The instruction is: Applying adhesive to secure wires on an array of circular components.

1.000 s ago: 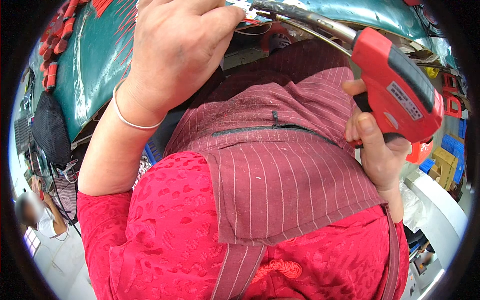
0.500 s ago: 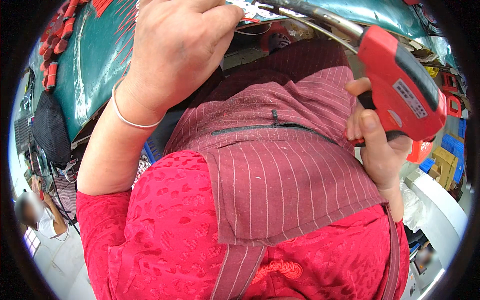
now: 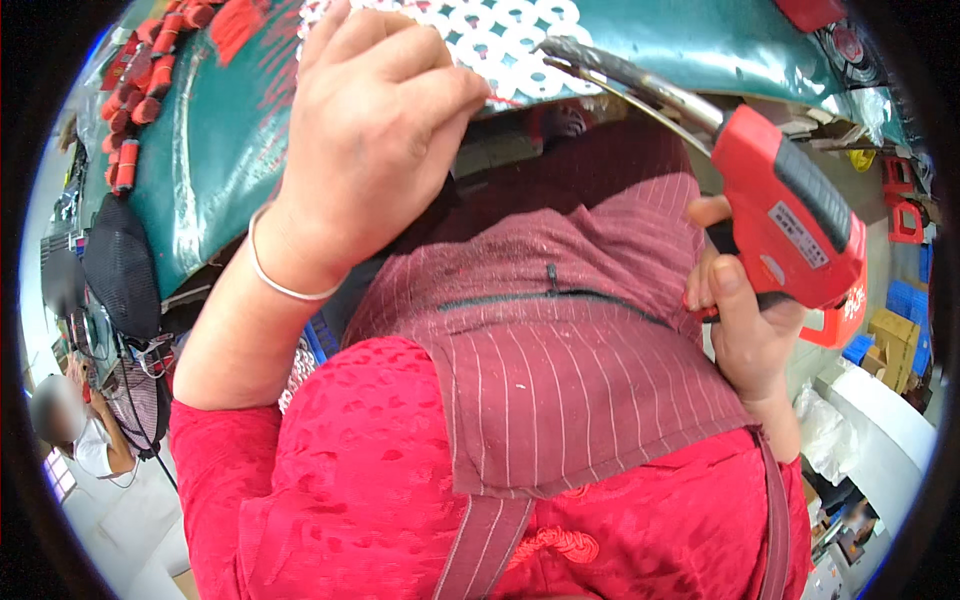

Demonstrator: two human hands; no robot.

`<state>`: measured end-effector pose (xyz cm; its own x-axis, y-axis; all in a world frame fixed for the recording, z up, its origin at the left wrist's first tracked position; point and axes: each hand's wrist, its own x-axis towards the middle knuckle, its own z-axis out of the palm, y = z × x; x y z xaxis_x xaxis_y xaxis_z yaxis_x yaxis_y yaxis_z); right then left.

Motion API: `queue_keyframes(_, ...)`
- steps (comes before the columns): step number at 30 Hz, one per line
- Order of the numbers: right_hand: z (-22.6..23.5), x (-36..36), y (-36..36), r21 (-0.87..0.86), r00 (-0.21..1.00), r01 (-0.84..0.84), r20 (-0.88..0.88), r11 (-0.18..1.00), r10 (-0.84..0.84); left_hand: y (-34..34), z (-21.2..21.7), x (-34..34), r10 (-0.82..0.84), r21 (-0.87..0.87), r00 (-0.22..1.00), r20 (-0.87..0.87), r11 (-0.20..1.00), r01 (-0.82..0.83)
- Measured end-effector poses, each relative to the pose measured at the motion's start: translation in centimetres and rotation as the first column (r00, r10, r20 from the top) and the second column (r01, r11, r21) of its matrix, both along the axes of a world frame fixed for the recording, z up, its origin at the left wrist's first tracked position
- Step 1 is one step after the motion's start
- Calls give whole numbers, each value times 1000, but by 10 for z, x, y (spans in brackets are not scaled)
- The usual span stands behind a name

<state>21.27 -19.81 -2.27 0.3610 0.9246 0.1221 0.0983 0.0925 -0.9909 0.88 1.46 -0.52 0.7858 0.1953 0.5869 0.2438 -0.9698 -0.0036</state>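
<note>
My left hand (image 3: 385,140) is closed above the front edge of the green tabletop (image 3: 215,190), its thumb and finger pinched together. From the pinch a short thin red wire (image 3: 507,101) sticks out. Beneath and beyond this hand lies a white sheet of joined rings (image 3: 500,40), partly hidden by it. My right hand (image 3: 745,310) grips the handle of a red and black pistol-shaped tool (image 3: 790,215). The tool's long metal nose points up and left, and its dark hooked tip hangs over or close to the sheet's right edge.
Loose thin red wires (image 3: 270,125) are spread left of the sheet, with a red bundle (image 3: 238,28) behind. Several red rolls (image 3: 150,75) line the table's left edge. A black mesh chair back (image 3: 122,265) stands at the left; a person (image 3: 95,440) sits beyond. Red stools (image 3: 905,215) are at right.
The view has shifted, so more of the white ring sheet shows. The tool in my right hand sits lower and slightly left in the picture. Both hands keep their holds.
</note>
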Motion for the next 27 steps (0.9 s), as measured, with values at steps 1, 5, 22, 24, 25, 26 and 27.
queue_keyframes(1, 0, 0, 1, 24, 1000, -8, 3, 1000, 8, 5, 0, -4, 0, -33, 1000, 31, 999, 1)
queue_keyframes(5, 6, 3, 5, -11, 996, 59, -67, 998, -59, 8, 13, -15, 42, -151, 996, 81, 988, -29)
queue_keyframes(22, 16, 55, 125, 98, 889, 2, -456, 995, 43, 140, -3, -126, 593, -98, 805, -2, 801, -591)
queue_keyframes(24, 13, 64, 143, 90, 879, -51, -468, 995, 87, 146, -9, -125, 566, -6, 824, -28, 824, -566)
queue_keyframes(25, 11, 69, 153, 90, 882, -54, -463, 994, 90, 150, -11, -126, 569, -9, 822, -23, 822, -569)
queue_keyframes(26, 8, 74, 163, 88, 865, -86, -487, 992, 118, 153, -13, -127, 590, 50, 807, -34, 807, -588)
queue_keyframes(27, 6, 79, 172, 87, 848, -120, -509, 989, 148, 155, -15, -127, 614, 107, 788, -42, 787, -607)
